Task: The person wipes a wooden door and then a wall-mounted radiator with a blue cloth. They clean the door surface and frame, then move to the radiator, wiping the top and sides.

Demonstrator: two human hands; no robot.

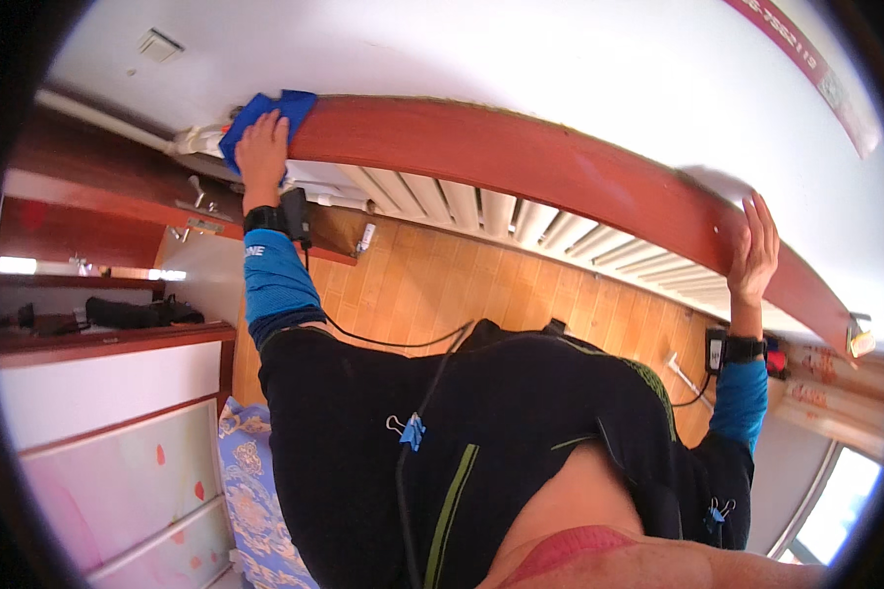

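Observation:
My left hand (263, 151) presses a blue cloth (299, 105) onto the left end of a long reddish-brown wooden board (501, 151). The cloth folds over the end of the board, and part of it is hidden beneath my fingers. Toward the board's right end, my right hand (756, 258) rests on the wood with nothing in it, the fingers reaching to the wall-side edge. The board runs along the white wall above a cream radiator (495, 212).
White pipes (195, 140) meet the wall beside the board's left end. A wooden door (118, 199) with a metal handle and a cabinet (110, 383) stand left. Black cables (390, 343) hang from my wrists and chest. A white stick-like object (685, 375) is near the floor, right.

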